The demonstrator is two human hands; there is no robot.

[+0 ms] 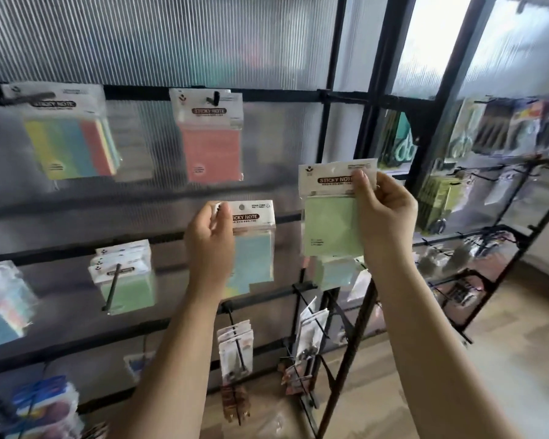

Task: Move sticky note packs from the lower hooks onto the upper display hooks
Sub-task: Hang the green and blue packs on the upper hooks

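My left hand (210,239) pinches the top left corner of a blue sticky note pack (254,248), held in front of the middle rail. My right hand (382,213) pinches the header card of a green sticky note pack (330,223), raised a little higher and to the right. On the upper rail hang a multicolour pack (73,144) at the left and a pink pack (211,144) on a black hook (215,98). Lower left, several green packs (124,280) hang on a hook. Another pale pack (336,270) sits below the green one.
The black wire rack (327,99) backs onto ribbed translucent panels. Small carded goods (235,353) hang on lower hooks near my forearms. A second rack (488,248) with hanging stationery stands to the right at an angle. Wooden floor shows at the bottom right.
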